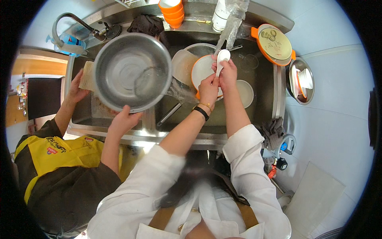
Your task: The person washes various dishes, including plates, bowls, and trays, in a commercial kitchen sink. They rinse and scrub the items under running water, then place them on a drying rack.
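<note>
A white soup spoon (223, 56) is held over the right sink basin between both my hands. My left hand (209, 89), with a black band at the wrist, grips the lower part of its handle. My right hand (226, 73) is closed around the spoon from the right, just below its bowl. Beneath my hands an orange-rimmed white dish (198, 71) lies in the basin, beside a beige dish (182, 66). A round pale dish (244, 94) sits in the water to the right. Clear plastic (232, 27) hangs just above the spoon.
At the left, a co-worker's hands (124, 121) hold a large metal basin (131, 71) and a tan cloth (87, 76). Orange bowls (173, 15) are stacked behind the sink. An orange dish (274, 44) rests on the right rim, near a metal bowl of dishes (311, 95). A metal handle (169, 114) juts forward.
</note>
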Available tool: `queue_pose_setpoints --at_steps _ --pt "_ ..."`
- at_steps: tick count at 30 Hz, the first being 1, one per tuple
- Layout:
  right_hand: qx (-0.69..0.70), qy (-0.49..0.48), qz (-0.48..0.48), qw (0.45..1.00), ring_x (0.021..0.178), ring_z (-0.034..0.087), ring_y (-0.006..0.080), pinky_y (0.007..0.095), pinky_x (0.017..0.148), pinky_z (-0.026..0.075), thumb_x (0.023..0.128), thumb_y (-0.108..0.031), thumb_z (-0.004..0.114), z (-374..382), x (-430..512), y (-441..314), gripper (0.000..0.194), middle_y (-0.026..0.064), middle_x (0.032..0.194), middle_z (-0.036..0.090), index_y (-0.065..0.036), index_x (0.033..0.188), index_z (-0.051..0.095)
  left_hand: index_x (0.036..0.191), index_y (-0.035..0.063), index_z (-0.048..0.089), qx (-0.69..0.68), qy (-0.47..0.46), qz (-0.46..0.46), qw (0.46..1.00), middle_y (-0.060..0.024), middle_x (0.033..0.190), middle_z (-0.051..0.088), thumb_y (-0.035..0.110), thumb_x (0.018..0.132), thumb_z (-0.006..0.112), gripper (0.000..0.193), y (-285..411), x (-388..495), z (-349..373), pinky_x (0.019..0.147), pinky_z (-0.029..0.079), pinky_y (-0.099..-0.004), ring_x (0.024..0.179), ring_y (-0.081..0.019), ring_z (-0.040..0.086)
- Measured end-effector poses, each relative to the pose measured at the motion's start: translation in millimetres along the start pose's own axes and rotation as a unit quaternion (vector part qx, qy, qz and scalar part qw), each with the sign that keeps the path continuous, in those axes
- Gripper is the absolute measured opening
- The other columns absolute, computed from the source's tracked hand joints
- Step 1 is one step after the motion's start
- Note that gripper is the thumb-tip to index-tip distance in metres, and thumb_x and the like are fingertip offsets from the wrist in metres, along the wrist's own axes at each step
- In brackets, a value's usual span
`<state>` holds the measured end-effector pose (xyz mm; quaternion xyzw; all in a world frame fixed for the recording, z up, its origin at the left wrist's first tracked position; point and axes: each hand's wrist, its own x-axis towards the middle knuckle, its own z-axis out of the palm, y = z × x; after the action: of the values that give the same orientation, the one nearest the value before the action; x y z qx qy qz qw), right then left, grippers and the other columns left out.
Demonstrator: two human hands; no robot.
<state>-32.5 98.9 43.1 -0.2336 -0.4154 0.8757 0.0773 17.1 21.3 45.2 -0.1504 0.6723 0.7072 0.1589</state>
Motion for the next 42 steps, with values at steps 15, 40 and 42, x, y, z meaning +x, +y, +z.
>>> queue_pose_setpoints --at_steps 15,40,42 --pt "-0.501 0.075 -0.221 0.833 0.053 0.061 0.0273 0.0381 0.054 0.048 0.088 -0.02 0.051 -3 14 -9 0.026 0.0177 0.063 0.06 0.003 0.078 0.059 0.103 0.0037 0.064 0.225 0.104 0.22 0.943 -0.0177 0.08 0.062 0.012 0.084 0.054 0.023 15 2 -22 0.065 0.047 -0.0396 0.072 -0.0333 0.06" --pt "-0.612 0.071 -0.272 0.739 0.074 0.06 0.0403 0.0439 0.062 0.046 0.09 -0.021 0.048 -3 28 6 0.022 0.0224 0.076 0.061 0.0 0.091 0.055 0.089 0.0043 0.069 0.186 0.053 0.041 0.98 -0.0093 0.063 0.061 0.027 0.087 0.056 0.026 14 25 -35 0.058 0.043 -0.0314 0.059 -0.0206 0.058" --pt "-0.582 0.061 -0.298 0.754 0.075 0.063 0.0353 0.0414 0.064 0.047 0.09 -0.017 0.047 -12 29 3 0.019 0.0206 0.081 0.063 0.0 0.095 0.055 0.085 0.0044 0.068 0.224 0.037 0.01 0.974 -0.0119 0.064 0.062 0.034 0.087 0.053 0.034 21 29 -30 0.061 0.045 -0.0361 0.061 -0.0261 0.06"
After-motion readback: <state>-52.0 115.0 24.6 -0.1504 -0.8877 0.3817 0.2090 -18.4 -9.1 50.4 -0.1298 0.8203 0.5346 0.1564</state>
